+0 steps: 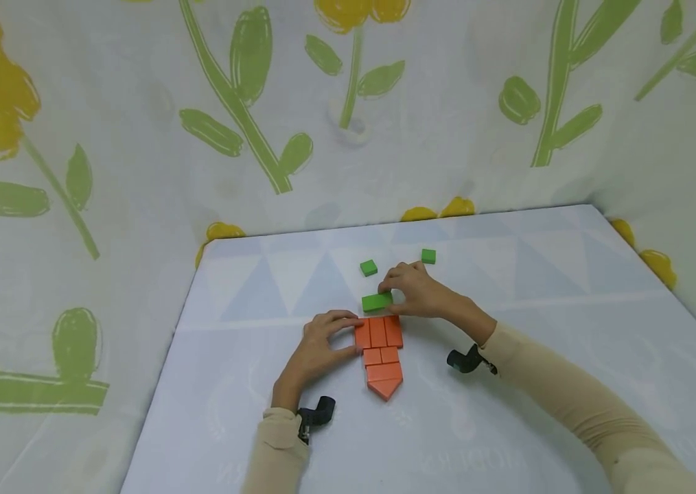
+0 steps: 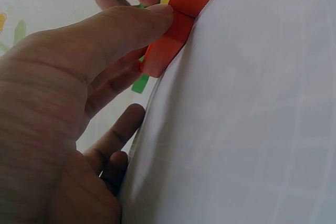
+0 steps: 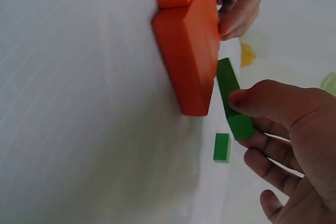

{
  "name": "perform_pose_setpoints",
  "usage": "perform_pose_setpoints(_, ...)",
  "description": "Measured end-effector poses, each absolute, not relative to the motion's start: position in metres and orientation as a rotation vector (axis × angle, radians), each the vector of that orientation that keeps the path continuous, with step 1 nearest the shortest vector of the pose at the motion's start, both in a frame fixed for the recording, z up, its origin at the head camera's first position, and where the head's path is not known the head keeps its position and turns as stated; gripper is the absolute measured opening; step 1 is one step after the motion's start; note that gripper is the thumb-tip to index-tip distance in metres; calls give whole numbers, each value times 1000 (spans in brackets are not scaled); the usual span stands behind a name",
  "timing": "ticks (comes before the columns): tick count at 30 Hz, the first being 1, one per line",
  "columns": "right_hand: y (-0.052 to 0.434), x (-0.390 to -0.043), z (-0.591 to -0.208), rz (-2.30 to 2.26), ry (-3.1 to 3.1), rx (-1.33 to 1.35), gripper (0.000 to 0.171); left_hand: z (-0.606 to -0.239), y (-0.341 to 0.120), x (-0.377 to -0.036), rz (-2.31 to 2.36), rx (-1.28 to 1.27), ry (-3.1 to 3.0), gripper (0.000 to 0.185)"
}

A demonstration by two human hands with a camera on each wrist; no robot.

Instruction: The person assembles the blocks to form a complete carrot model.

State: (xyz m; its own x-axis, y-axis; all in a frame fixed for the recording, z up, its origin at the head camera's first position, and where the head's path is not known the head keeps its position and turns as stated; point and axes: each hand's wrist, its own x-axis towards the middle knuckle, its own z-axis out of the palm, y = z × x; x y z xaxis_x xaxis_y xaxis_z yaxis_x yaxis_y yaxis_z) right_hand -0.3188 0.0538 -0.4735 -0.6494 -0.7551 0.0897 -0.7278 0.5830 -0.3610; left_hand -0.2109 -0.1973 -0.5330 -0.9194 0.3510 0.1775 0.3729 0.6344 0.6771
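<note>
Orange blocks lie flat in an arrow-like shape, a pointed block (image 1: pixel 385 389) at the near end and a row of upright rectangles (image 1: pixel 377 333) at the far end. My left hand (image 1: pixel 317 348) pinches the leftmost block of that row, thumb at its near end and forefinger at its far end. Just beyond the row, my right hand (image 1: pixel 420 291) grips a green block (image 1: pixel 375 302) by its right end. In the right wrist view, the thumb presses on this green block (image 3: pixel 228 81), with fingers behind it. A narrow gap separates it from the orange row.
Two small green blocks lie farther back, one left (image 1: pixel 368 267) and one right (image 1: pixel 428 256) of my right hand. A pale patterned cover spreads over the table (image 1: pixel 478 425). Flower-printed cloth (image 1: pixel 422 137) hangs along the back and sides.
</note>
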Motion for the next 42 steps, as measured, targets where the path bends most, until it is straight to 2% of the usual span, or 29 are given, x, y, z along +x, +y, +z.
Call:
perform_pose_setpoints(30,53,-315,-478,-498,2565,-1229,34,-533,-198,-213,-1180,-617,-2849,49)
perform_pose_setpoints(42,46,-345,-480,-683,2749,-1092,33,-533,-197,-213,-1201,-617,-2824,49)
